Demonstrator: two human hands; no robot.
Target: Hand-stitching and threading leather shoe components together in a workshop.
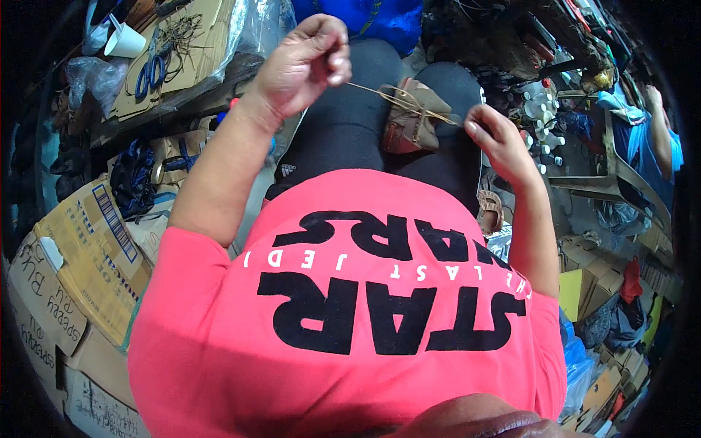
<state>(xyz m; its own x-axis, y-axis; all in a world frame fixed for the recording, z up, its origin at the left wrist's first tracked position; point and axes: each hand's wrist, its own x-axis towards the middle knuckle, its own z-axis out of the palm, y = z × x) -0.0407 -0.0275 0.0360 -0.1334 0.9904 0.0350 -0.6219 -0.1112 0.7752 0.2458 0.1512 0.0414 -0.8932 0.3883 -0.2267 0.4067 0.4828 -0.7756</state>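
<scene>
Head view: the person's L hand (310, 62) was pinched tight, fingertips closed on one end of a tan lace (371, 90), raised up & left. R hand (504, 144) was lower, thumb & forefinger nearly together, seemingly w/ the other end btwn them. The brown leather shoe pc. (410, 128) sat on the dark-trousered thighs (339, 117), btwn the hands, touched by neither. Lace crossed over its top w/ a loose loop there.

Progress, approx.: lace looked to be already on the pc., ends out both sides; tightening & tying prob. left, as no finished knot could be made out. Ends looked untrimmed; blue-handled scissors (151, 77) lay well apart, on card sheets (179, 80) at left, unused.
</scene>
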